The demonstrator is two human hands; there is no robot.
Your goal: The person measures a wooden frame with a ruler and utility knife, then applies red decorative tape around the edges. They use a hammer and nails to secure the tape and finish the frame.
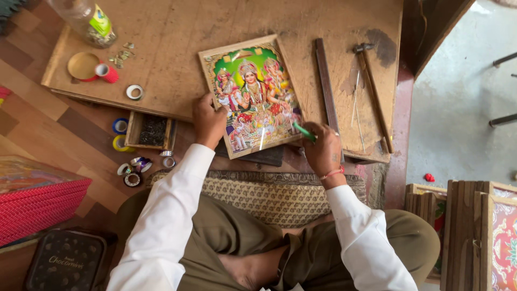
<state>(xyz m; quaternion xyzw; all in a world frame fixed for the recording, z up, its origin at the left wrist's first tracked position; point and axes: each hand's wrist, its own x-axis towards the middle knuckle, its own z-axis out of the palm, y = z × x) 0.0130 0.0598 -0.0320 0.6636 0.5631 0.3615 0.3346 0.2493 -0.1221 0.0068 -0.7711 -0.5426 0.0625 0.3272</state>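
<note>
Left hand (209,121) fingers press the framed picture's (253,94) near corner; right hand (323,148) fingers grip a green tool (304,131).

Soft, even daylight falls across my wooden work board (177,48) — brightest on the pale concrete floor (458,108) at right. A thin streak of glare crosses the glossy framed picture (253,94). Shadows under my hands are faint. Focus is sharp at centre; edges bow slightly — the plastic bottle (86,21) looks softened.

A floor-level picture-framing workshop: a worn wooden workboard (177,37), hammer (371,81) at two o'clock, stacked wooden frames (463,226) at four o'clock.
</note>
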